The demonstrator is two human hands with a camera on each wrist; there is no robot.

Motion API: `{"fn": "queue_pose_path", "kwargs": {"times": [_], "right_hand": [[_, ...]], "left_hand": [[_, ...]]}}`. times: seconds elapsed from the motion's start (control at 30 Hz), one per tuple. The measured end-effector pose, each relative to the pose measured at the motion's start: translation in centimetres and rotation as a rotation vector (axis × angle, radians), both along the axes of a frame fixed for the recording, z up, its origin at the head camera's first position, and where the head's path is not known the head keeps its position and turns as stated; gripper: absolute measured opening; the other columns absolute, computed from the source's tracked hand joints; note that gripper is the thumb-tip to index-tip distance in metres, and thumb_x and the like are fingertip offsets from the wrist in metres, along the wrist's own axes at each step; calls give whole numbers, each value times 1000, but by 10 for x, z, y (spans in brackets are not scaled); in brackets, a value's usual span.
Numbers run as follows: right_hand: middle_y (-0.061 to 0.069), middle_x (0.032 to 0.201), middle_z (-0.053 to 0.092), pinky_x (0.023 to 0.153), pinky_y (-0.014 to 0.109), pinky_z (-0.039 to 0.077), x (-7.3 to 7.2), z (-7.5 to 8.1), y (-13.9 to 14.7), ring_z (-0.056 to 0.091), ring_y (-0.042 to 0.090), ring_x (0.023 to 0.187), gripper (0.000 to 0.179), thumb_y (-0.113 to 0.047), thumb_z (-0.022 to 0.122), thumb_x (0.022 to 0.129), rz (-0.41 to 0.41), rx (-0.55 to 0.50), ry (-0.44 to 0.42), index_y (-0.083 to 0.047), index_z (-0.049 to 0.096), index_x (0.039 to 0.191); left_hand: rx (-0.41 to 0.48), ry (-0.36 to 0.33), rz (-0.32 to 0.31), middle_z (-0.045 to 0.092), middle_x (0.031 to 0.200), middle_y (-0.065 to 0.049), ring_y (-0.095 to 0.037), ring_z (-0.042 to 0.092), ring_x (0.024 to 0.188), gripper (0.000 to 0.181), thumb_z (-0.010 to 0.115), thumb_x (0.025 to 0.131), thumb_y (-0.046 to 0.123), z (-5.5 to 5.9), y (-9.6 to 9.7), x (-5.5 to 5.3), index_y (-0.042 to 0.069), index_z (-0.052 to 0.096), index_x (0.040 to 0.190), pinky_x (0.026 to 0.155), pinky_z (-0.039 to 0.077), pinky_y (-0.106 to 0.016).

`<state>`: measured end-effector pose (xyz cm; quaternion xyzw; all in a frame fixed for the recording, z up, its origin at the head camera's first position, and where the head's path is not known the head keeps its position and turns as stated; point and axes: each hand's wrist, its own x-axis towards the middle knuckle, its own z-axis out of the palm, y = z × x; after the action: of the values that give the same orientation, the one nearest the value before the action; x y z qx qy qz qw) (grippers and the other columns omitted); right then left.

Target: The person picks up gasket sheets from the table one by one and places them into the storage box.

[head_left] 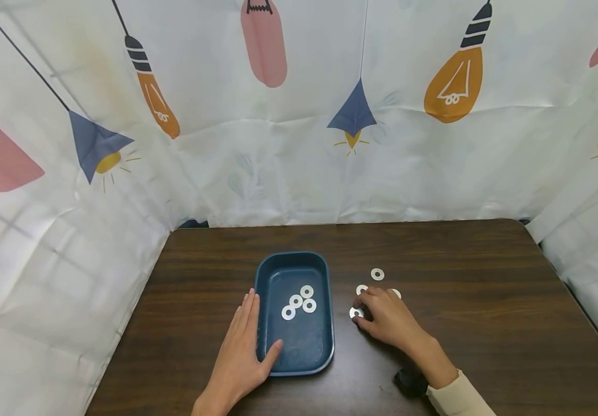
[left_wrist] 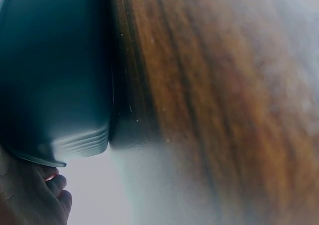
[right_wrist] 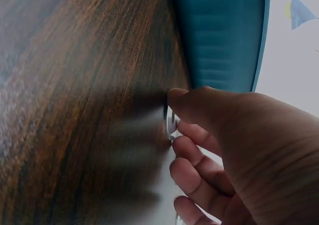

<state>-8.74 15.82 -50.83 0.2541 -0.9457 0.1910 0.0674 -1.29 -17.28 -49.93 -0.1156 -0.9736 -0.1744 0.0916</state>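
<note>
A dark blue rectangular tray [head_left: 304,341] lies on the table, with several flat white washers [head_left: 296,301] inside it. My left hand [head_left: 241,352] rests along the tray's left side, fingers straight and thumb over the rim. To the right of the tray, my right hand [head_left: 389,318] pinches a white washer [head_left: 356,312] at the tabletop. In the right wrist view the washer [right_wrist: 171,123] shows between the thumb and the curled fingers. Two more washers peek out from behind that hand, one [head_left: 361,289] at its left and one [head_left: 396,293] at its right.
Farther back on the dark wooden table [head_left: 460,277] lies a single loose washer [head_left: 377,274]. A black object [head_left: 410,382] sits at the right wrist, by the sleeve. White curtains [head_left: 288,173] printed with lamps enclose the table at the back and both sides.
</note>
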Motion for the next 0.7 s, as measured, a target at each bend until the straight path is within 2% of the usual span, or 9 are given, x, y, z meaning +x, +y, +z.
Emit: {"fn": "queue_pose_path", "kwargs": {"times": [0.13,0.3,0.43,0.7], "right_hand": [[-5,92,72,79,41,54,1,1,-1,66,14,86,22,-26,90,82,-16,0,-10,-17,77,97],[-4,91,71,83,44,54,4,4,-2,66,15,89,22,-26,90,83,-41,6,-31,-16,76,96],[-4,87,66,81,41,51,5,5,-3,63,15,86,24,-26,90,83,-51,27,-34,-15,72,94],[-3,85,63,75,38,49,6,4,-5,61,16,83,27,-27,89,83,-27,89,54,-13,69,94]], "left_hand": [[-5,-1,3,24,177,-17,-35,28,163,103,75,91,47,-1,0,0,2,23,167,130,-12,-13],[-1,-2,4,24,177,-16,-35,28,164,103,76,91,46,-2,0,0,2,23,168,131,-11,-14],[-3,6,-2,24,177,-17,-35,29,163,103,76,91,46,-2,0,0,2,23,167,132,-11,-15],[-4,-1,1,23,177,-16,-34,27,164,102,75,91,46,-1,-1,0,2,24,167,131,-12,-15]]}}
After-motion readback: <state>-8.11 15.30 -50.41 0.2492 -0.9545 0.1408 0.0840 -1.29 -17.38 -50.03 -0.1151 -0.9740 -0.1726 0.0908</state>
